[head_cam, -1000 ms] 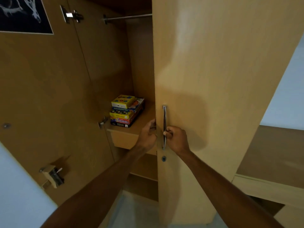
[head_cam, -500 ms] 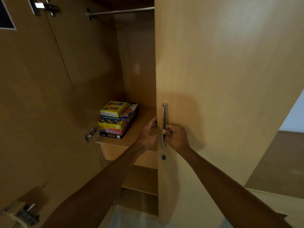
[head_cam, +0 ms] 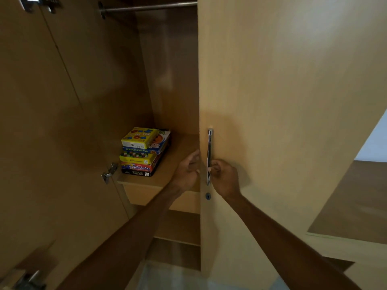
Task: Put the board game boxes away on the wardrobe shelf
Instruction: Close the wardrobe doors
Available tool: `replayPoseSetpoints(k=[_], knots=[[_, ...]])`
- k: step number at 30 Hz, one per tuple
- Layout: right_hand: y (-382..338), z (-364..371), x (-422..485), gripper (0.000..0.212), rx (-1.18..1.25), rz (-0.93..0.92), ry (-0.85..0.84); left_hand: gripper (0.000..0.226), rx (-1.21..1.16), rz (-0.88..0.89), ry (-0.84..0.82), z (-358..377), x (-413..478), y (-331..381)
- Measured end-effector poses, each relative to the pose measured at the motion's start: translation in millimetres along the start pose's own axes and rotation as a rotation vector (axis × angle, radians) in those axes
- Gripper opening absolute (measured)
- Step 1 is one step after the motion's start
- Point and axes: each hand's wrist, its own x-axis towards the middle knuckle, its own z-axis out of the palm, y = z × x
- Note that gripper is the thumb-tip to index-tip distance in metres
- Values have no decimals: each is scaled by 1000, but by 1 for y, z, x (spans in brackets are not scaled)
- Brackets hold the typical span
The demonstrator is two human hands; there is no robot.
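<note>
A stack of several board game boxes (head_cam: 144,152) lies on the wardrobe shelf (head_cam: 178,164), against the left side, a yellow box on top and a black chess box at the bottom. My right hand (head_cam: 224,176) grips the metal handle (head_cam: 209,155) of the right wardrobe door (head_cam: 282,101). My left hand (head_cam: 187,171) holds the edge of that same door, fingers curled round it, just right of the boxes.
The left wardrobe door (head_cam: 41,122) stands open with hinges (head_cam: 109,172) showing. A hanging rail (head_cam: 150,6) runs across the top. Under the shelf sits a drawer front (head_cam: 146,195) and lower shelves. A keyhole (head_cam: 207,196) lies below the handle.
The view has shifted slightly left and closer. Both hands stay on the right door; the door edge sits in nearly the same place.
</note>
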Motion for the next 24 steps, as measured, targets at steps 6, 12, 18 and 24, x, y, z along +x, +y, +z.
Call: replayPoseSetpoints(k=[6,12,18,24], knots=[[20,16,-53,24,19,45,-70,47,100,-51,157,-36,-73,-54],[-14,79,-108,31,105,59,-413,28,310,-183,401,-86,-176,-83],[-92,151,-150,33,275,-33,-715,38,179,-247,802,-152,-276,-94],[-192,205,-183,26,385,-183,-778,22,258,-150,1142,-231,-354,-62]])
